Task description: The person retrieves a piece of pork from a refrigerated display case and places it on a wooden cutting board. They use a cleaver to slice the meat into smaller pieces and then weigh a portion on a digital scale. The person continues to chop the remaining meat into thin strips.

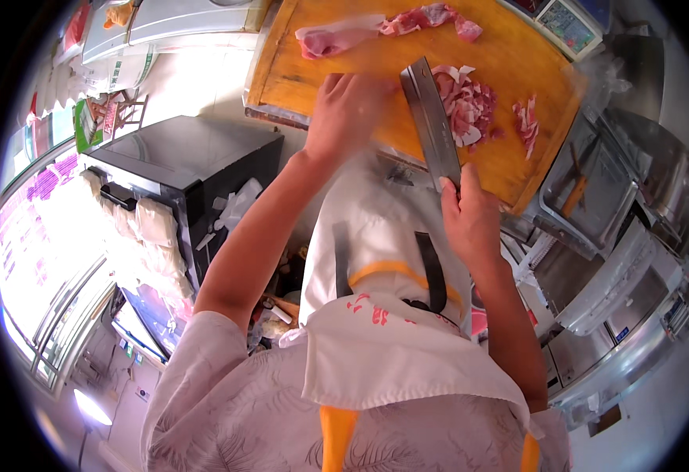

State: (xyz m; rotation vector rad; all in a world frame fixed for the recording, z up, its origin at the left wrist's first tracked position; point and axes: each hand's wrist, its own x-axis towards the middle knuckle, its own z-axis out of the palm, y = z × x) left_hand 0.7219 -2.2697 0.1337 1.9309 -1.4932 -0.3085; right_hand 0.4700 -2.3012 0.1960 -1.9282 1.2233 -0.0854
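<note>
My right hand [472, 214] is closed around the handle of a cleaver [432, 119]. The wide steel blade points away from me over a wooden cutting board [289, 86], just left of a pile of sliced raw meat [464, 106]. My left hand [346, 114] is over the board's near left part, left of the blade. Its fingers are bent and partly smeared by motion, so whether they hold anything is hidden. Farther back lies a long strip of raw meat [333, 38], with another piece [431, 20] beside it. A small heap of meat strips [526, 126] lies to the right.
A scale with a display [569, 30] stands behind the board's far right corner. To the right, a metal tray [592, 177] holds a wooden-handled tool [575, 195]. A dark box-shaped cabinet [191, 153] stands at the left, near my left forearm. My white apron [384, 236] hangs against the board's near edge.
</note>
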